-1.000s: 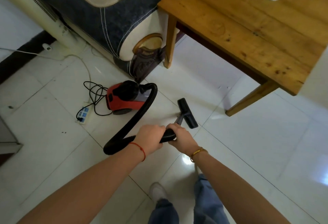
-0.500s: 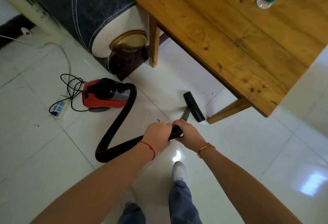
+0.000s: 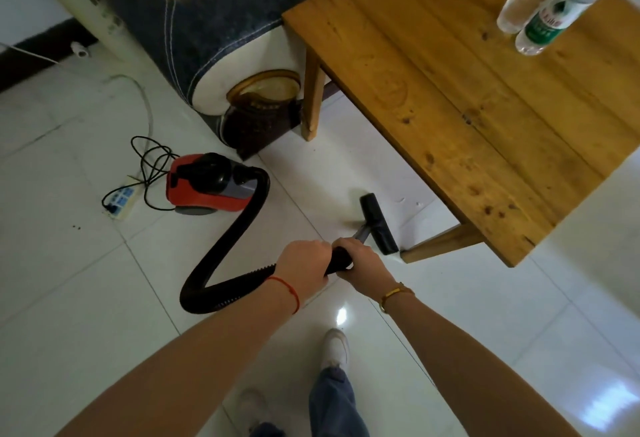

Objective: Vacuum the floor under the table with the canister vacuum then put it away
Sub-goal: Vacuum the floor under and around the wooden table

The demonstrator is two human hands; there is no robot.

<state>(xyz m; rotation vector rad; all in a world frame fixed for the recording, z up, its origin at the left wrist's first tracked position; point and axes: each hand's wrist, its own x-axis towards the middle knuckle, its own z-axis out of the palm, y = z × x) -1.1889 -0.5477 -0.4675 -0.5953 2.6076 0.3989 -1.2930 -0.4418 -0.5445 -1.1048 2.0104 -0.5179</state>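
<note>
Nearest the camera, both forearms reached forward over a white shoe (image 3: 335,350) on the tiled floor (image 3: 69,298). The left hand (image 3: 304,270) was wrapped round the ribbed end of the black hose (image 3: 225,253), and the right hand (image 3: 360,268) was curled round the handle just ahead of it, so each grip was closed firmly on the vacuum's wand. Beyond the knuckles a short metal tube ran down to the floor nozzle (image 3: 379,225), which lay flat on the tiles at the near edge of the table (image 3: 467,107), just beside its near leg (image 3: 440,242). A few pale specks, possibly crumbs, lay on the tiles just past the nozzle. Off to the left, the red canister (image 3: 204,187) stood near a power strip (image 3: 119,199), with a sofa (image 3: 214,20) behind it.

The step in hand looked like the vacuuming itself, barely begun. The next move would call for pushing the nozzle deeper under the tabletop, clear of the leg, probably stooping to lower the wand.
</note>
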